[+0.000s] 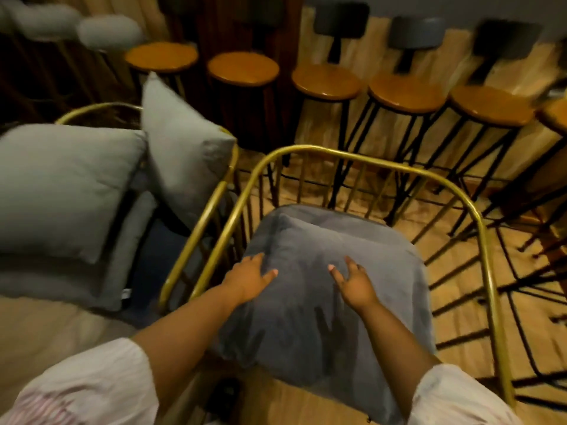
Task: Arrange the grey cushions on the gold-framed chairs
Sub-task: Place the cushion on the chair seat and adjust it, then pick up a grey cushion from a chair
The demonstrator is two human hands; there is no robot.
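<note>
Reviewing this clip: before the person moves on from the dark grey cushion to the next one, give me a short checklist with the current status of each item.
1. Dark grey cushion lies inside the gold-framed chair: ok.
2. Cushion sits square on the seat: not ok, its near edge overhangs the front.
3. Left hand and right hand lie flat on the cushion with fingers spread, not gripping: ok.
4. Light grey cushions on the neighbouring chair are tidy: not ok, one stands tilted on its corner.
5. That chair's seat is free to receive them: cannot tell, the cushions hide it.
6. Stools stand apart behind the chair back: ok.
</note>
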